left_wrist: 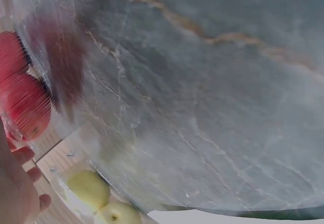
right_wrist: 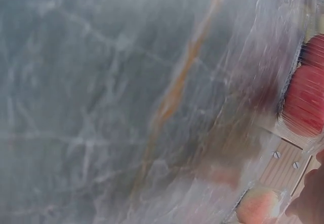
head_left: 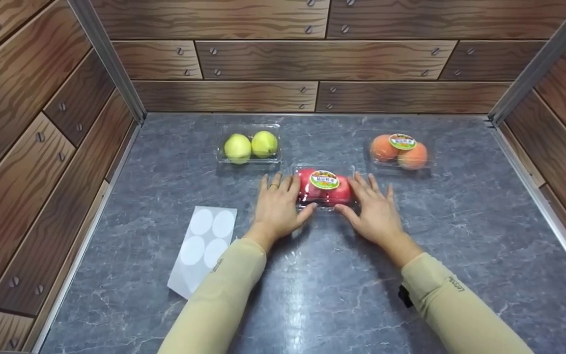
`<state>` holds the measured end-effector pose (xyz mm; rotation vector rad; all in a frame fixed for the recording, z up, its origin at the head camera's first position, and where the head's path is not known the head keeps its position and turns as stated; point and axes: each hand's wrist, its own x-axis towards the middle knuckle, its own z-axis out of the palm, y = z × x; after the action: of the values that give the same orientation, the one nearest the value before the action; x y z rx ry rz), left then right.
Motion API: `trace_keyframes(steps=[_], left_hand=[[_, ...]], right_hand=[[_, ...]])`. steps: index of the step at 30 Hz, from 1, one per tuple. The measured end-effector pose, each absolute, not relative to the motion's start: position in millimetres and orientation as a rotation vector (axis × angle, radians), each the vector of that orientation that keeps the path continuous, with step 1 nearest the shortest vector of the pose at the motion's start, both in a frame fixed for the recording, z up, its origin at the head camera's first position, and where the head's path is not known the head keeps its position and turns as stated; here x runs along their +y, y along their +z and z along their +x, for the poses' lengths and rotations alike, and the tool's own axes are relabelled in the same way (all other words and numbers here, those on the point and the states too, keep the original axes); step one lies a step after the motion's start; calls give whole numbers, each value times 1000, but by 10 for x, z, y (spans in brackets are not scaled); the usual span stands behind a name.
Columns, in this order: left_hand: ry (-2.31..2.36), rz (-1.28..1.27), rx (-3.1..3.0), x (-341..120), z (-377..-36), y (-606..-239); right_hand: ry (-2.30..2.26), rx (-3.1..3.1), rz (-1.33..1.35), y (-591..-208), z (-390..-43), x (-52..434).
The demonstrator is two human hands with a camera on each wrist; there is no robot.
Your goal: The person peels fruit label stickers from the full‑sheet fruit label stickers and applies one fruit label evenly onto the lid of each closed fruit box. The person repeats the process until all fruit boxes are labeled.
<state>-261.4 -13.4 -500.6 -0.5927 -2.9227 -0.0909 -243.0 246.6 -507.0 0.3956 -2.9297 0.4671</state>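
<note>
Clear plastic clamshell of red apples [head_left: 324, 189], two fruit side by side under a lid bearing a round green-and-yellow sticker, resting on the grey marbled counter [head_left: 312, 295] near its middle. Flanked by both hands: left hand [head_left: 279, 206] flat against the pack's left end, fingers straight and a ring on one, thumb reaching along the near edge; right hand [head_left: 374, 209] mirrored at the right end, fingers extended, thumb tip at the near edge. Neither curled round the pack, just pressed against its sides.

Behind and to the left, an unlabelled clamshell of green apples [head_left: 250, 145]; behind and to the right, a stickered clamshell of peaches [head_left: 399, 151]. Left of the forearm, a white backing sheet [head_left: 204, 248] with four round blank spots.

Only from the head view: the sticker, the sheet, the overall layout. From the left wrist view: the ribbed transparent wall of the red apples' pack up close at the frame's left edge, green apples low down, fingertips [left_wrist: 23, 183] blurred. From the right wrist view: the same ribbing over red fruit at the right edge, a blurred peach below.
</note>
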Motion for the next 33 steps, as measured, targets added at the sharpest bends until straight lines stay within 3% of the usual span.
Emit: trace_keyframes(steps=[33], left_hand=[[-45,-580,-2946,56,-3111,-4931]], right_hand=[[236,-2988,436,-4894,-2944,2602]])
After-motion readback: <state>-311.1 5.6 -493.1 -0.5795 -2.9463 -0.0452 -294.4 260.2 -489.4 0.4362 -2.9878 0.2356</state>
